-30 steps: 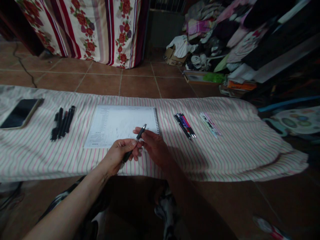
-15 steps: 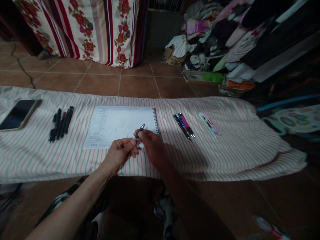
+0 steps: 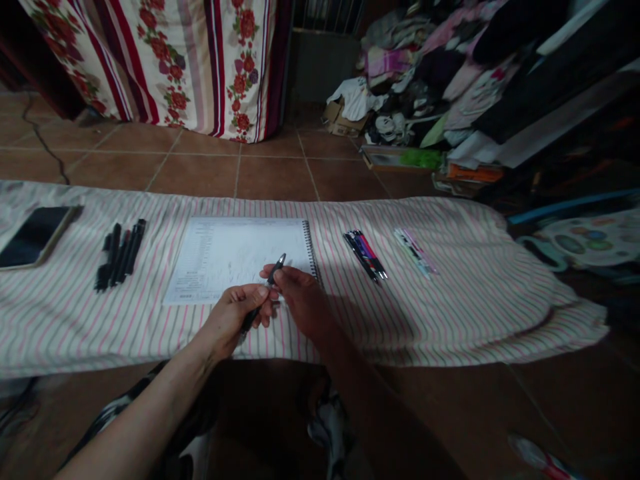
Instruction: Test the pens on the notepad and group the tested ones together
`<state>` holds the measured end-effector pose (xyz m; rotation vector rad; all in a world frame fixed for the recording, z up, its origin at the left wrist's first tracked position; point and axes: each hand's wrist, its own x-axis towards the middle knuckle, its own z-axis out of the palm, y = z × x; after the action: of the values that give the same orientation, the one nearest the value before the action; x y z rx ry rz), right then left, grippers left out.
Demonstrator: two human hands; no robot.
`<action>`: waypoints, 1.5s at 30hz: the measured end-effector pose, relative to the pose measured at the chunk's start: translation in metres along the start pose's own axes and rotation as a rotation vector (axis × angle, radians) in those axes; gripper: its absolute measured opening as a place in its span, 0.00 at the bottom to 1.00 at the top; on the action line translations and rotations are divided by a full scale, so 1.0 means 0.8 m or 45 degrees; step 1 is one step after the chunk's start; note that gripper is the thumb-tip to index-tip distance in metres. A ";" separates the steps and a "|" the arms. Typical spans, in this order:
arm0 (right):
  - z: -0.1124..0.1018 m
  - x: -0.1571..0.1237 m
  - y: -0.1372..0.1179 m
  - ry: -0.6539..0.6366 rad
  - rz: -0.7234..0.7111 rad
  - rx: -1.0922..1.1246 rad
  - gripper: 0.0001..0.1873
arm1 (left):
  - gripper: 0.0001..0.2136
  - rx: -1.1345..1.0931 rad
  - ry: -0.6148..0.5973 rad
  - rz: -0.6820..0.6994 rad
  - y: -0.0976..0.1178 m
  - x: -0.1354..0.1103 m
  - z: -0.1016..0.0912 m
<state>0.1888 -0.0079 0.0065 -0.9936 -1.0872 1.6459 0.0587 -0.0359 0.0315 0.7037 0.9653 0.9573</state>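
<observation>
Both my hands meet over the near edge of a spiral notebook (image 3: 240, 250) with a printed page, and a dark pen (image 3: 277, 268) with a silvery tip is between them. My right hand (image 3: 295, 290) pinches the pen's upper part, just below the tip. Closed around its lower part is my left hand (image 3: 245, 305); the dark lower end shows beneath the palm. Right of the notebook lies a bunch of dark and purple pens (image 3: 366, 255), and beyond it a few pale pens (image 3: 416, 252). Several black pens (image 3: 120, 257) lie left of the notebook.
A phone (image 3: 37, 233) lies at the left end of the striped cloth (image 3: 475, 293). On the tiled floor beyond stand a floral curtain (image 3: 200, 73) and a heap of clothes (image 3: 400, 73). A colourful stool (image 3: 595, 237) is at the right.
The pen's lower, dark part now shows below my left hand, where it was hidden before. My hands have shifted slightly on the pen. The whole view has tilted a little.
</observation>
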 end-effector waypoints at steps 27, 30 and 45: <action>0.015 -0.002 -0.012 -0.139 0.095 0.374 0.19 | 0.13 -0.121 0.002 -0.064 -0.001 0.000 0.003; 0.016 -0.003 -0.014 -0.088 0.082 0.389 0.23 | 0.13 -0.180 -0.047 -0.098 0.002 0.001 0.002; 0.015 -0.001 -0.008 0.120 0.044 0.172 0.14 | 0.16 0.082 0.162 0.128 -0.014 0.004 0.009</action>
<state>0.1792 -0.0099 0.0162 -0.9962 -0.8891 1.6596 0.0700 -0.0386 0.0240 0.7581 1.0844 1.0728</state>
